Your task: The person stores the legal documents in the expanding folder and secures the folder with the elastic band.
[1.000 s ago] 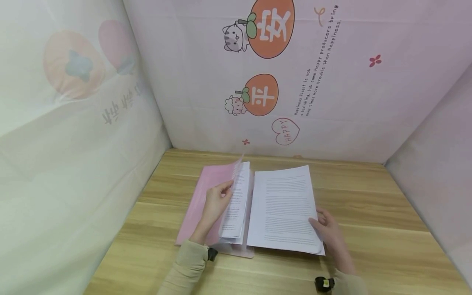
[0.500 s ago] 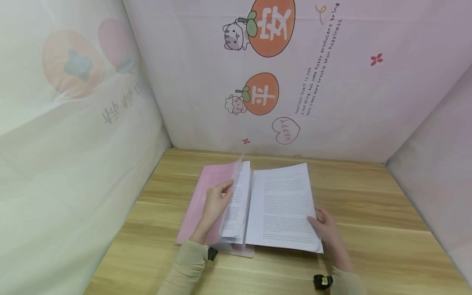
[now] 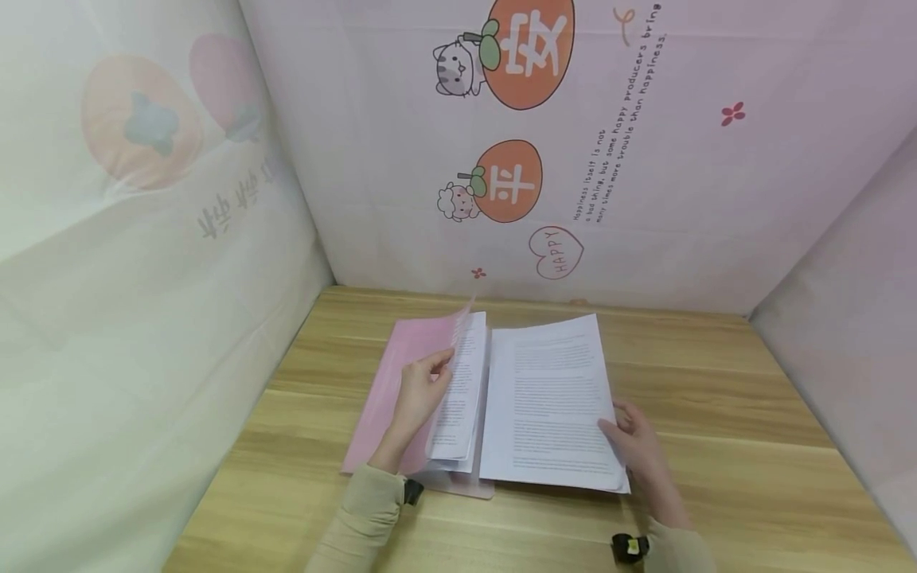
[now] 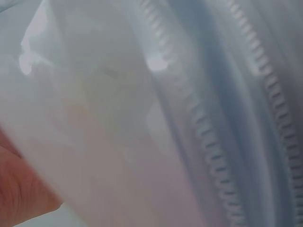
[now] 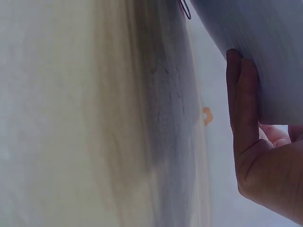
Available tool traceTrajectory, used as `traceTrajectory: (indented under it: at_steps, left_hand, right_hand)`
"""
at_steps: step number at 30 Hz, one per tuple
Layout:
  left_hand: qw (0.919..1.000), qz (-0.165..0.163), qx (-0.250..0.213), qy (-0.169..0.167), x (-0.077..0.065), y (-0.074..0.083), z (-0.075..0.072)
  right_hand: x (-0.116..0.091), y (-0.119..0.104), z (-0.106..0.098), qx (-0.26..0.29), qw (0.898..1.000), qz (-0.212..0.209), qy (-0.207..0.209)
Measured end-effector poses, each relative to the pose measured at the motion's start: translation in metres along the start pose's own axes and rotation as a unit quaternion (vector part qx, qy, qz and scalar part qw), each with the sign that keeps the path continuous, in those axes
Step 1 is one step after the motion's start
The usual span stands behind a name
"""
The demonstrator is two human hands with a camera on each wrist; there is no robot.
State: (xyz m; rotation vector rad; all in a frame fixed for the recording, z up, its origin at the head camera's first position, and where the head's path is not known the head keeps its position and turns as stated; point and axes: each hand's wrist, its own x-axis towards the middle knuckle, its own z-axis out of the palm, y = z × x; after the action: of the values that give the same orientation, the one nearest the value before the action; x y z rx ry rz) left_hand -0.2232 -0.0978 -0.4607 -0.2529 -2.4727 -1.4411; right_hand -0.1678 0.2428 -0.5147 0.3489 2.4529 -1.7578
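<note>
A pink plastic folder point(image 3: 387, 386) lies spread on the table, left of centre in the head view. My left hand point(image 3: 417, 402) pinches its raised translucent leaf by the right edge. Beneath that leaf, printed sheets point(image 3: 462, 398) show inside the folder. In the left wrist view, clear plastic with ridged seams point(image 4: 208, 142) fills most of the picture, blurred. My right hand point(image 3: 637, 446) grips a stack of printed paper point(image 3: 552, 406) by its lower right edge, thumb on top. The right wrist view shows fingers point(image 5: 246, 104) straight along the stack's underside, which is tilted off the table.
The wood-grain table point(image 3: 723, 446) extends to the right and in front of the folder. A printed cloth point(image 3: 645, 239) stands behind it, with pale cloth walls point(image 3: 129, 318) at both sides. Dark bands point(image 3: 630, 547) sit at my wrists.
My right hand and the paper stack have shifted very slightly, first to the left, then a little back to the right. My left hand keeps its place on the folder's leaf.
</note>
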Motion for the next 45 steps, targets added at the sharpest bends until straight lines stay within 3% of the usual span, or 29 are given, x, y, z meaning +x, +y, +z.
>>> traceTrajectory:
  at_steps: [11, 27, 39, 45]
  left_hand:
    - [1.0, -0.005, 0.0, -0.005, 0.001, -0.001, 0.001]
    - [1.0, 0.001, -0.002, -0.001, -0.001, -0.001, 0.001]
    - [0.9999, 0.0, -0.013, -0.002, -0.001, -0.001, 0.002]
    - [1.0, -0.001, -0.005, -0.001, 0.0, 0.0, 0.001]
  right_hand:
    - [-0.001, 0.002, 0.0, -0.02, 1.0, 0.01, -0.005]
    - [0.005, 0.002, 0.0, -0.009, 1.0, 0.01, -0.007]
    - [0.011, 0.0, 0.002, -0.048, 0.998, 0.034, -0.003]
    - [0.009, -0.004, 0.006, -0.036, 0.999, 0.019, -0.007]
